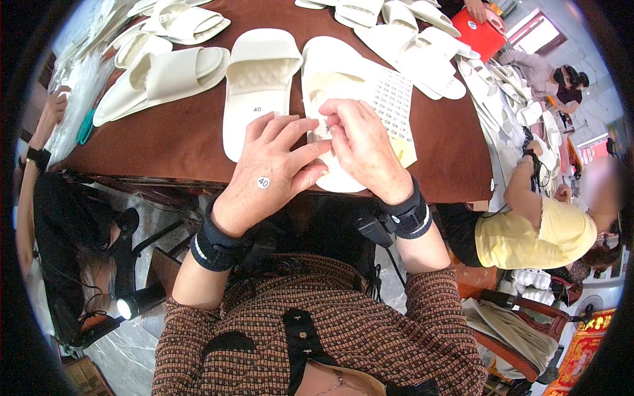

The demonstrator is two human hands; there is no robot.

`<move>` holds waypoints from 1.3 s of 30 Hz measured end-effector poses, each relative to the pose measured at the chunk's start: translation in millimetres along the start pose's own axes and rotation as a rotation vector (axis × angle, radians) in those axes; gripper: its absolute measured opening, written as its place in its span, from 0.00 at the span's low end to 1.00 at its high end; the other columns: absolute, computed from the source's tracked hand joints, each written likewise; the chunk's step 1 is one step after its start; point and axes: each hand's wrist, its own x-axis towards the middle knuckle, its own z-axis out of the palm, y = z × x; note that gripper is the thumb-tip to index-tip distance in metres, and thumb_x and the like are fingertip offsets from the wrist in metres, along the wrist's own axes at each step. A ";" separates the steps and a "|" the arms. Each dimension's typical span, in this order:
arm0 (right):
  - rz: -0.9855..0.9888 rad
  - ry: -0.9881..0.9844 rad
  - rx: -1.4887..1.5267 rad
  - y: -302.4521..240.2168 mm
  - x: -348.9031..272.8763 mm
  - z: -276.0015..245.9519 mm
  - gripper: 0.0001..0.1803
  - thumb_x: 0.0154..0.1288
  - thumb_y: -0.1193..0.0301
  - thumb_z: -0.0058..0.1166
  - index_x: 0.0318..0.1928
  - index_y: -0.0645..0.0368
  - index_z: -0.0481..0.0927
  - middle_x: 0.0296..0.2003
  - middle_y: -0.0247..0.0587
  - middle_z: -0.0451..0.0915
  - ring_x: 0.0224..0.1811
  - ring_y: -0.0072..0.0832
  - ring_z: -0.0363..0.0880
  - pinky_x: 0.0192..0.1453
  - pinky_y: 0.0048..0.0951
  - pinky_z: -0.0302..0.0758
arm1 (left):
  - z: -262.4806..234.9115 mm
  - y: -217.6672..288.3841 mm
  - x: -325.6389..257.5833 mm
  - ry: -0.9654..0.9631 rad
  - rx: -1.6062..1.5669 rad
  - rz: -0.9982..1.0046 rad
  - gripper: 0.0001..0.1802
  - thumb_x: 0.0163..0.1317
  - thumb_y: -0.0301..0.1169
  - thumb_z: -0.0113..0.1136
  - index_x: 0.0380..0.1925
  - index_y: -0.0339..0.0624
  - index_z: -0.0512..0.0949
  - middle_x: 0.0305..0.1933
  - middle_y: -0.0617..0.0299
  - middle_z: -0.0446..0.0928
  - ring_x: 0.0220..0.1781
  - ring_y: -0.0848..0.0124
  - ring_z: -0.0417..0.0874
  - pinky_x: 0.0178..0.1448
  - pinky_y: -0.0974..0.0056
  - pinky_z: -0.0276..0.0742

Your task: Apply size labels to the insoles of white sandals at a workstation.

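Observation:
Two white slippers lie side by side at the table's near edge. On the insole of the left slipper [256, 122] there is a small printed round sticker. My left hand [267, 158] rests palm down over the front of this pair, fingers stretched out and spread, with another round sticker [263, 183] on its back. Over the right slipper [340, 175] my right hand [366, 148] is curled, its thumb and fingers drawn together at the insole. Part of a dark printed mark shows beside those fingertips; what they pinch is hidden. A sheet of round stickers [395, 99] lies right of this slipper.
More white slippers [175, 72] lie at the left, and others [416, 49] at the far right of the brown table [449, 158]. Clear plastic wrap [86, 99] and a teal band [86, 125] are on the left. Co-workers [538, 231] sit on both sides.

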 end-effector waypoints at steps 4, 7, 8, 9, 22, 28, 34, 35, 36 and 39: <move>-0.005 -0.008 -0.003 1.1 -0.7 -0.2 0.16 0.56 0.83 0.48 0.46 0.59 0.73 0.35 0.45 0.76 0.41 0.43 0.75 0.48 0.43 0.71 | 1.4 -0.1 -0.4 -0.005 -0.006 -0.001 0.18 0.52 0.38 0.68 0.44 0.51 0.82 0.55 0.60 0.75 0.59 0.59 0.74 0.66 0.48 0.62; 0.024 -0.010 0.019 0.0 -1.3 -1.1 0.15 0.57 0.83 0.48 0.46 0.59 0.73 0.35 0.45 0.76 0.40 0.43 0.75 0.48 0.42 0.71 | 2.2 -0.2 -0.1 -0.005 -0.006 0.000 0.18 0.52 0.38 0.68 0.44 0.51 0.82 0.55 0.60 0.75 0.59 0.60 0.74 0.66 0.48 0.62; 0.014 -0.004 0.015 -0.6 -1.8 -1.5 0.16 0.57 0.83 0.48 0.46 0.59 0.73 0.35 0.45 0.76 0.40 0.43 0.75 0.48 0.42 0.71 | 2.1 -0.1 0.1 -0.003 -0.008 0.000 0.18 0.52 0.38 0.68 0.45 0.51 0.82 0.55 0.60 0.75 0.59 0.60 0.74 0.66 0.48 0.62; 0.003 0.003 0.013 -0.7 -2.3 -1.1 0.16 0.56 0.84 0.48 0.46 0.60 0.73 0.35 0.45 0.76 0.40 0.43 0.76 0.47 0.42 0.71 | 1.9 -0.2 0.0 -0.003 -0.007 -0.001 0.18 0.52 0.38 0.68 0.45 0.51 0.82 0.55 0.60 0.75 0.59 0.60 0.74 0.66 0.48 0.62; 0.041 0.026 0.052 1.3 -2.4 1.2 0.17 0.55 0.85 0.48 0.46 0.62 0.72 0.34 0.45 0.75 0.39 0.42 0.76 0.48 0.42 0.73 | -0.6 0.1 0.6 -0.022 -0.025 -0.024 0.18 0.51 0.35 0.68 0.44 0.50 0.82 0.57 0.61 0.76 0.59 0.58 0.74 0.68 0.47 0.62; 0.134 -0.016 0.105 5.3 -1.8 -1.1 0.15 0.62 0.82 0.47 0.50 0.63 0.71 0.36 0.44 0.76 0.39 0.34 0.78 0.45 0.33 0.77 | -1.8 0.9 1.9 -0.020 -0.032 -0.021 0.18 0.50 0.35 0.68 0.44 0.49 0.82 0.57 0.61 0.76 0.59 0.58 0.74 0.68 0.47 0.62; 0.149 -0.093 0.120 1.9 9.3 -7.4 0.13 0.61 0.79 0.48 0.48 0.61 0.70 0.35 0.49 0.77 0.41 0.46 0.78 0.44 0.44 0.74 | 0.5 -1.1 1.6 -0.008 -0.022 -0.012 0.18 0.50 0.36 0.69 0.43 0.50 0.83 0.55 0.60 0.76 0.59 0.59 0.74 0.67 0.48 0.62; 0.164 -0.115 0.093 0.5 10.7 -8.0 0.13 0.61 0.79 0.48 0.47 0.61 0.70 0.35 0.50 0.77 0.41 0.47 0.78 0.44 0.44 0.74 | 1.4 -2.1 1.2 0.007 -0.013 0.001 0.17 0.50 0.37 0.69 0.43 0.50 0.82 0.54 0.60 0.76 0.58 0.60 0.74 0.66 0.49 0.62; 0.179 -0.136 0.065 -0.4 11.3 -9.0 0.12 0.61 0.79 0.48 0.47 0.61 0.71 0.36 0.51 0.78 0.42 0.48 0.78 0.44 0.45 0.74 | 1.6 -2.0 1.7 0.008 -0.013 0.001 0.17 0.50 0.37 0.69 0.43 0.50 0.82 0.54 0.60 0.76 0.58 0.60 0.74 0.66 0.49 0.62; 0.137 -0.086 0.002 1.2 8.3 -4.8 0.12 0.60 0.80 0.47 0.46 0.60 0.71 0.36 0.51 0.78 0.42 0.48 0.78 0.45 0.45 0.75 | 1.8 -0.9 3.4 0.007 -0.023 0.008 0.17 0.51 0.37 0.69 0.42 0.50 0.82 0.54 0.60 0.76 0.58 0.60 0.74 0.66 0.49 0.62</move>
